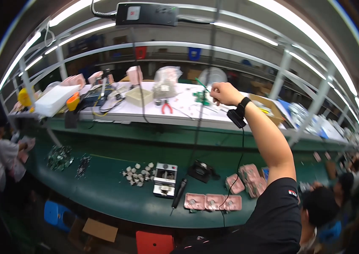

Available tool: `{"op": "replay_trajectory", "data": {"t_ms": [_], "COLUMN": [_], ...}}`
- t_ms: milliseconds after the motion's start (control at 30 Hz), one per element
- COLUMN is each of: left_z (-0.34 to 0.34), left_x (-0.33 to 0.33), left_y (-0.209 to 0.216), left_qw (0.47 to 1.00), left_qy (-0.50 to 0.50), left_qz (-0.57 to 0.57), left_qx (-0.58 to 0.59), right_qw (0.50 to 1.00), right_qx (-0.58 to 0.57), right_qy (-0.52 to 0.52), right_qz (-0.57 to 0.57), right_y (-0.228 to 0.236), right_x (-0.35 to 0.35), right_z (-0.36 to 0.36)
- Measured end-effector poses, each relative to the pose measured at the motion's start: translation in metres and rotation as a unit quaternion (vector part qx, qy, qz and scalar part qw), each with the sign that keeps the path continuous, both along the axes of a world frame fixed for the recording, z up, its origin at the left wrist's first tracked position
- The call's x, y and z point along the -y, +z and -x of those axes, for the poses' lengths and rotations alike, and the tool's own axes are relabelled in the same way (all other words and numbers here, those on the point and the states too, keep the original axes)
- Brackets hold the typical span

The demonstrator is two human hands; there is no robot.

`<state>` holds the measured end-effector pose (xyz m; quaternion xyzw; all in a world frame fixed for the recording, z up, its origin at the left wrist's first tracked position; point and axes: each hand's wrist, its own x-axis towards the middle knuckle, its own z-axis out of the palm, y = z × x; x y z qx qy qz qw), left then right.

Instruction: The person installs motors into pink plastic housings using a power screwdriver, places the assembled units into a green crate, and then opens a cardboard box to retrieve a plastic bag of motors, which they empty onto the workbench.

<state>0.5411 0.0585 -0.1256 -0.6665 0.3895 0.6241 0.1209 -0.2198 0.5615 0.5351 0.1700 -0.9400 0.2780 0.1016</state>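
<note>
My right hand (227,93) is raised over the white upper shelf, its arm stretched up from the lower right. Its fingers are pinched together at the lower end of a thin green stick (202,83), whose exact kind I cannot make out. Just below and left of the fingers, some green pieces (202,98) lie on the shelf. A black band with a small box (236,118) and a cable is on my wrist. Red-handled pliers (166,107) and a clear bag of parts (166,82) sit left of the hand. My left hand is out of the picture.
On the green bench (116,199) stand a screw feeder (165,181), a black electric screwdriver (179,195), pink trays (213,202) and small white parts (138,174). A cardboard box (268,108) is right of my hand. A red stool (154,243) stands below; people (328,203) are on both sides.
</note>
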Motion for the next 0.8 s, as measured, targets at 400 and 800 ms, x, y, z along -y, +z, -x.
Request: {"op": "replay_trajectory", "data": {"t_ms": [400, 800], "left_z": [0.25, 0.133], "left_x": [0.048, -0.17], "left_y": [0.204, 0.325], "left_qw": [0.724, 0.275], "left_qy": [-0.524, -0.812], "left_qz": [0.2, -0.153], "left_qx": [-0.402, -0.492], "right_qw": [0.991, 0.897], "right_qx": [-0.128, 0.133], "right_qy": [-0.045, -0.35], "right_qz": [-0.009, 0.234], "right_y": [-0.118, -0.29], "right_x": [0.081, 0.221], "right_z": [-0.417, -0.863]}}
